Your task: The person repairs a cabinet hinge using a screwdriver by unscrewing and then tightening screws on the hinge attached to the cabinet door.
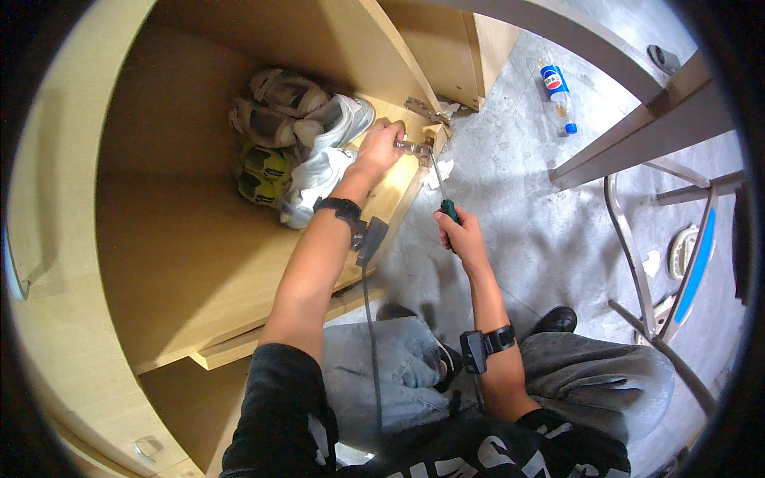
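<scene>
While the left hand (379, 148) pinches a metal hinge (412, 148) at the front edge of the wooden cabinet (398, 182), the right hand (462, 233) is closed around the green handle of a screwdriver (449, 209), fingers curled, thumb along the grip. Screwdriver: slender metal shaft, pointing away from the person, its tip at or very near the hinge; exact contact cannot be told. Hinge: silver, at the cabinet's front corner, partly covered by the left fingers. Inside the cabinet, left of the left hand: white shoes (312, 185), yellow-green shoes (261, 174) and worn, pale-soled shoes (287, 93), clustered together. On the grey floor (518, 215), just beside the corner: crumpled white paper (439, 173). Farther right, lying on its side: one clear plastic bottle (555, 86), blue cap, blue label. Upper right: one dark slipper (663, 60). Right side: a metal-framed chair (624, 223). On the forearms: black strapped devices, one each; a dark cable (370, 342) hangs from the left one.
</scene>
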### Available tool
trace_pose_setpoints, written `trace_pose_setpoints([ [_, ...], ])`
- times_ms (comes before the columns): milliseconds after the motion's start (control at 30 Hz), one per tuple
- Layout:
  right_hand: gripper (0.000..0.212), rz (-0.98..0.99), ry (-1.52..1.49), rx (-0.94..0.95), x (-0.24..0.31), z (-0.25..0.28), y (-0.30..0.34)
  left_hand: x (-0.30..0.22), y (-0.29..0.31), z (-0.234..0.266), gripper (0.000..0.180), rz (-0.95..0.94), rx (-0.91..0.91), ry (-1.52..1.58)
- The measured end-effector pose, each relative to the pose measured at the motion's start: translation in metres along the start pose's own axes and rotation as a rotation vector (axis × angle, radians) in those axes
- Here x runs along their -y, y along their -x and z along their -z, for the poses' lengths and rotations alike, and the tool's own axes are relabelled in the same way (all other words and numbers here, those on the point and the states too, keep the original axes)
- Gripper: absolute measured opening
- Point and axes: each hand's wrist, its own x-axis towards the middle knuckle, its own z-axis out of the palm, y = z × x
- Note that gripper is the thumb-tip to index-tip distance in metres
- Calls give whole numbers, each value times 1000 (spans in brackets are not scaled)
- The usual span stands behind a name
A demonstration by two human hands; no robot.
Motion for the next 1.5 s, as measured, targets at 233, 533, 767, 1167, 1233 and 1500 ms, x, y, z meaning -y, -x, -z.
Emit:
trace_pose_setpoints([
  [233, 18, -22, 43, 10, 8, -6, 4, 3, 3, 25, 26, 514, 296, 1052],
  [533, 21, -192, -85, 156, 37, -15, 19, -9, 23, 38, 23, 475, 270, 1261],
  [767, 23, -150, -85, 208, 46, -17, 28, -16, 27, 40, 29, 407, 219, 1359],
  [1167, 22, -135, -125, 228, 52, -22, 32, -24, 30, 45, 28, 393, 145, 1456],
  [1233, 22, -133, -135, 229, 52, -21, 32, -27, 30, 46, 28, 389, 142, 1455],
  [1500, 22, -137, -154, 247, 49, -22, 33, -35, 29, 44, 29, 305, 170, 1428],
])
